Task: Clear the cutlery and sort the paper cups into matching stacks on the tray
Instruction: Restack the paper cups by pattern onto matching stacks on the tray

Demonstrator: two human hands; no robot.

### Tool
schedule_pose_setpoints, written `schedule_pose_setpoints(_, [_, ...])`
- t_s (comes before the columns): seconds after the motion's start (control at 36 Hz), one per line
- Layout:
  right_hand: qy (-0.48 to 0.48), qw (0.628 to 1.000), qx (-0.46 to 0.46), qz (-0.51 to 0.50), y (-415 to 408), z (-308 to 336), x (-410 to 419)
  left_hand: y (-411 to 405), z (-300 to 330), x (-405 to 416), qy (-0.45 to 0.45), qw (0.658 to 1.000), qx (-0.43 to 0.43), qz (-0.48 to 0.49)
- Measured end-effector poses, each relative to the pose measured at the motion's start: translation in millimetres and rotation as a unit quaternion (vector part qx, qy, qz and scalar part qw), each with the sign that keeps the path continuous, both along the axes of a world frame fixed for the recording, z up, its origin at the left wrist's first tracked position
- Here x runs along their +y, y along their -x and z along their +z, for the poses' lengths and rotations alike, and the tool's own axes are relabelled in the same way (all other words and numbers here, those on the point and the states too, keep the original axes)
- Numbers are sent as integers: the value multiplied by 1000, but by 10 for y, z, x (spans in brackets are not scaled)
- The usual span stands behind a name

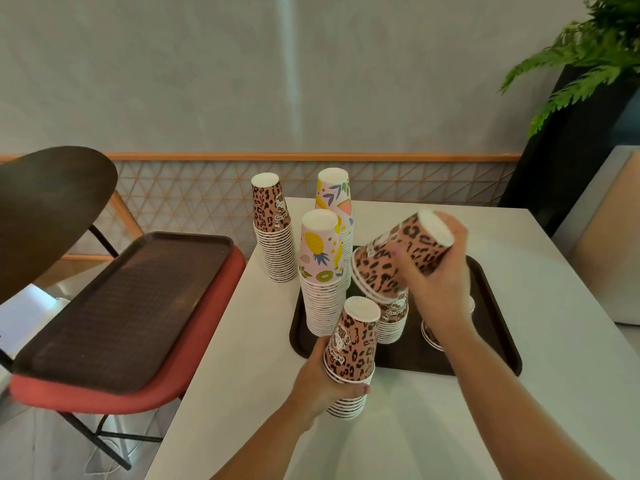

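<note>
Head view: a dark tray [491,306] lies on a white table [554,393], and everything is placed from that tray. The left hand [322,382] is wrapped around a short leopard stack [351,355], upside down, at the tray's near left corner. The right hand [440,282] grips a few nested leopard cups [398,261], tilted on their side above the tray's middle, over another leopard stack [393,323] standing on the tray. A tall fruit stack [320,271] stands at the tray's left edge. Behind it, near the tray's far left corner, is a floral stack [334,195]; whether it sits on the tray cannot be told. A tall leopard stack [273,230] stands on the table, left of the tray. More cups [431,336] on the tray are mostly hidden behind the right forearm. Well left of the tray, a second tray [121,313] rests on a red chair [138,393].
</note>
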State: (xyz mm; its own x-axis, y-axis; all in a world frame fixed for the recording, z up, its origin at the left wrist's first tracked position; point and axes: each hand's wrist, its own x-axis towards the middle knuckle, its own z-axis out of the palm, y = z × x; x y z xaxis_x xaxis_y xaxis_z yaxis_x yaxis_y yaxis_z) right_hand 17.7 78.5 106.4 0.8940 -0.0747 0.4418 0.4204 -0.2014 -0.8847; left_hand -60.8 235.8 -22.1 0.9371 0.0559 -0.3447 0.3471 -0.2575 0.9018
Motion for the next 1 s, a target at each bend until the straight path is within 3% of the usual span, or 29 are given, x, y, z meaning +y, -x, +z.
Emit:
schedule_pose_setpoints(0.17, [41, 997, -48, -53, -216, 43, -89, -7, 16, -9, 2, 1000, 7, 3])
schedule_pose_setpoints(0.53, [189, 979, 75, 4, -271, -560, -8, -17, 49, -6, 15, 1000, 13, -2])
schedule_pose_setpoints(0.61, [170, 983, 25, -58, -138, -531, 11, -13, 52, -5, 24, 1000, 12, 0])
schedule_pose_setpoints(0.69, [139, 989, -36, -29, 75, -555, 35, -10, 31, -5, 30, 1000, 6, 7])
schedule_pose_setpoints(0.92, [178, 963, 148, 142, 353, -853, 126, -2, 23, -31, 56, 998, -2, 7])
schedule_pose_setpoints(1.0, [187, 950, 195, 156, 360, -877, 163, 14, 9, -24, 56, 998, -10, -3])
